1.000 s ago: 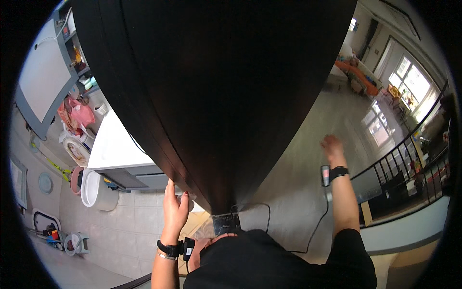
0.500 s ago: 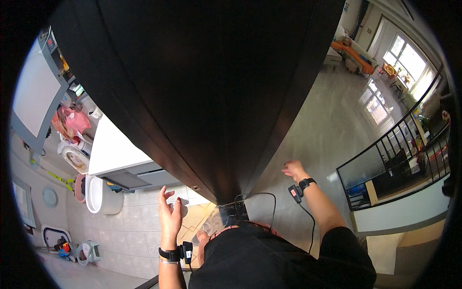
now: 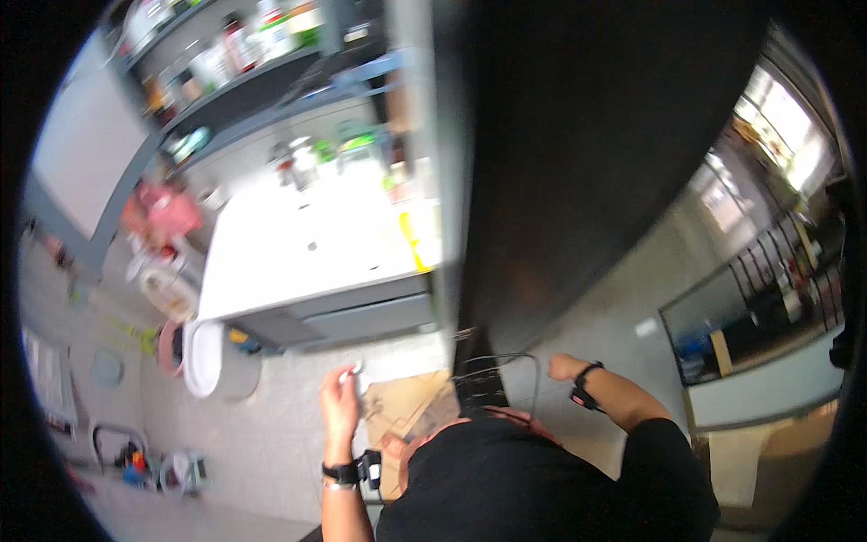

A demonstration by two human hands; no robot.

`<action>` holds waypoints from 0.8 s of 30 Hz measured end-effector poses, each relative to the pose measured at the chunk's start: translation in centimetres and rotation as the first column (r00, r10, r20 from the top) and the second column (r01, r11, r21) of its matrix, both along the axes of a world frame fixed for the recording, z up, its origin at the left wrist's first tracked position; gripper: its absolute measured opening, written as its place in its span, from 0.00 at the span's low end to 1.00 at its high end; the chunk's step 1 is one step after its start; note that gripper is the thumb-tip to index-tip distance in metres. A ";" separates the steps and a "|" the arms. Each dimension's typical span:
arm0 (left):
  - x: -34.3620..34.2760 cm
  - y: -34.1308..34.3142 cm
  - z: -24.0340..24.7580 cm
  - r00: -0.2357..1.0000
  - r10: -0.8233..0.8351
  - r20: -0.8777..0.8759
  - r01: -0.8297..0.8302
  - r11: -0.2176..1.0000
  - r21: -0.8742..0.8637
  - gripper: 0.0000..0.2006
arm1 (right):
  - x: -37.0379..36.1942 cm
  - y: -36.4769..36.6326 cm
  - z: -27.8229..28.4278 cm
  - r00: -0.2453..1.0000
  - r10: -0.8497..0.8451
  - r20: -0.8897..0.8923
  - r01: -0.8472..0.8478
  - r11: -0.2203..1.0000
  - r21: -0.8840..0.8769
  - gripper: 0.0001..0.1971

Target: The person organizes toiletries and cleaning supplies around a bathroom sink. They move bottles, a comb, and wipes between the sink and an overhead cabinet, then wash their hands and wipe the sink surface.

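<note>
My left hand [image 3: 340,404] is raised over the tiled floor, in front of a washbasin cabinet. Its fingers are loosely bent and apart, blurred by motion, and I see nothing clearly held. A small whitish spot by the fingertips is too smeared to name. On the other side of the dark door [image 3: 596,172], my right hand [image 3: 567,367] hangs low, its fingers hidden and blurred. The door stands upright between the two rooms, and neither hand visibly touches it.
A white washbasin top [image 3: 271,244] sits on a grey cabinet [image 3: 361,316]. Bottles fill the shelf [image 3: 244,77] above. A white bin [image 3: 212,359] stands left of the cabinet. A tan mat [image 3: 406,402] lies by my feet. Black railing [image 3: 759,289] is at the right.
My view has swung left, so the door appears further right and the whole washbasin and shelves show. My left hand's fingers have drawn in somewhat; the right hand looks more compact.
</note>
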State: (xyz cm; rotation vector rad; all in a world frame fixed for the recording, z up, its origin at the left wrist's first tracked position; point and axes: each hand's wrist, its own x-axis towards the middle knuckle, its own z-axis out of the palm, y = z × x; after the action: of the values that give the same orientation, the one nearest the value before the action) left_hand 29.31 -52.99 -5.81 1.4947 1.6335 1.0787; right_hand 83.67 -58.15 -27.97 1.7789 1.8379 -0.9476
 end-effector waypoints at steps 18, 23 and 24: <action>-27.6 8.9 -3.9 0.948 0.291 0.127 -0.277 0.953 -0.120 0.14 | -38.9 16.0 10.8 0.840 0.431 -0.330 -0.473 0.879 -0.055 0.10; -30.2 16.9 -3.3 0.975 0.147 0.166 -0.095 0.953 -0.286 0.12 | -46.6 23.6 16.5 0.926 0.196 -0.322 -0.120 0.963 0.241 0.09; -30.4 18.7 -3.1 0.981 0.142 0.135 -0.097 0.951 -0.292 0.12 | -48.5 25.7 17.2 0.875 0.062 -0.480 0.048 0.975 0.215 0.11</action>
State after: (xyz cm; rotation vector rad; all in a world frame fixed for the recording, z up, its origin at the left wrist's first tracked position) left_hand -1.12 -34.28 -8.96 1.1107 1.7042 0.9500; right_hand 35.18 -32.45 -10.76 1.7674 2.3348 -1.3277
